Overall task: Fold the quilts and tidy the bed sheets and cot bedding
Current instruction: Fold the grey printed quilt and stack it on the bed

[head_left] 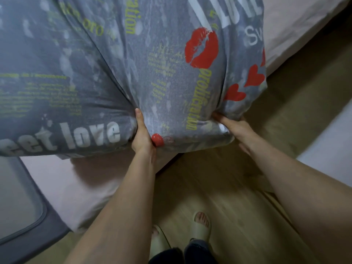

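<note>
Head view: we grip the quilt [152, 63] by its near edge, our left hand [142, 134] bunching the grey printed cloth, our right hand [234, 128] clutching its corner. It bulges above the pink bed sheet [80, 187]. A grey cot [22, 216] sits at lower left. Our slippers [202, 225] stand on the wooden floor [219, 178] below.

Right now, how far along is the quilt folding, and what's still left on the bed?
Nothing looks finished yet. In hand: the left hand and right hand both grip the near edge of the grey printed quilt, which is bunched and lifted above the pink sheet, not a flat fold. Left: completing the fold, then smoothing the sheet. The grey cot at lower left shows only its edge, so its bedding can't be judged.
</note>
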`<state>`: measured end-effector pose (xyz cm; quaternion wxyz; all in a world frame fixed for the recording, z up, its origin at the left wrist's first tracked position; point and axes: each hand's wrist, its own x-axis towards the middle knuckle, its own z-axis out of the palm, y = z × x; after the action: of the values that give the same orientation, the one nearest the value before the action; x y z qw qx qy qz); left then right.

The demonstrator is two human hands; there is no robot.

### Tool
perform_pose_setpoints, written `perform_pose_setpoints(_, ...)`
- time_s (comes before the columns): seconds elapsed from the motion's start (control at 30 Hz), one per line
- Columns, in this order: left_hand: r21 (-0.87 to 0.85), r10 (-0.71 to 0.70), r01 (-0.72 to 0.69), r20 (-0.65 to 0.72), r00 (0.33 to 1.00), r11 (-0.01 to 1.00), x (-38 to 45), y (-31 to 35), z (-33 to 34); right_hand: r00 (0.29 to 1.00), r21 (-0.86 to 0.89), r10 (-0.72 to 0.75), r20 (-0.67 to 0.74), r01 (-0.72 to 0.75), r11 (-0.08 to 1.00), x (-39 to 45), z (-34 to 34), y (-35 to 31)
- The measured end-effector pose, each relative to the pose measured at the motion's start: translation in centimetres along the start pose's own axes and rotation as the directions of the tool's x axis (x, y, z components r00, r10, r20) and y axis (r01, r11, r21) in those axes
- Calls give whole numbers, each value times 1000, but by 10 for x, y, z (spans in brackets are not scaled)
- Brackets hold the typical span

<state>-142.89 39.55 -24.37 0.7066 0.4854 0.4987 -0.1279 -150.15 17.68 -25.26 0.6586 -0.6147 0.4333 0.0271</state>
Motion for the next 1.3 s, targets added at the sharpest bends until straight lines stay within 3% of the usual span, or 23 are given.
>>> perform_pose_setpoints(0.17,170,148,-137,-54,988,976,-20,33,7,984,247,-177,-34,180,952,-14,0,-30)
perform_pose_setpoints(0.23,238,220,-207,-31,975,949,-32,56,16,993,250,-119,15,111,962,-18,2,-55)
perform_pose_setpoints(0.3,285,287,-278,12,958,917,-44,77,28,987,227,7,162,-44,973,-23,5,-86)
perform_pose_setpoints(0.37,307,332,-331,51,942,892,-53,91,42,978,160,47,205,-81,984,-24,3,-112)
perform_pose_setpoints(0.43,339,352,-358,82,932,870,-54,103,55,998,112,-41,49,36,993,-21,-1,-132)
perform_pose_setpoints(0.5,367,359,-363,82,930,857,-49,110,65,971,33,-196,-133,202,979,-18,0,-147)
perform_pose_setpoints(0.57,423,314,-312,66,947,851,-46,118,69,943,29,-249,-219,262,965,-19,10,-158)
perform_pose_setpoints(0.7,497,256,-248,54,965,831,-47,132,69,915,232,-70,-397,174,957,-29,30,-173)
perform_pose_setpoints(0.77,477,233,-221,35,972,851,-47,138,73,945,488,60,-322,112,866,-34,33,-172)
perform_pose_setpoints(0.83,431,204,-190,15,979,882,-48,146,80,975,637,123,-184,23,771,-41,37,-166)
perform_pose_setpoints(1.03,324,54,-126,223,973,938,-51,150,94,959,437,259,-117,-185,880,-45,34,-146)
perform_pose_setpoints(1.2,370,199,-181,-8,980,911,-52,146,104,957,423,258,-130,-182,888,-17,34,-144)
perform_pose_setpoints(1.3,417,202,-172,-29,979,892,-47,144,97,927,339,373,-43,-338,878,-7,26,-150)
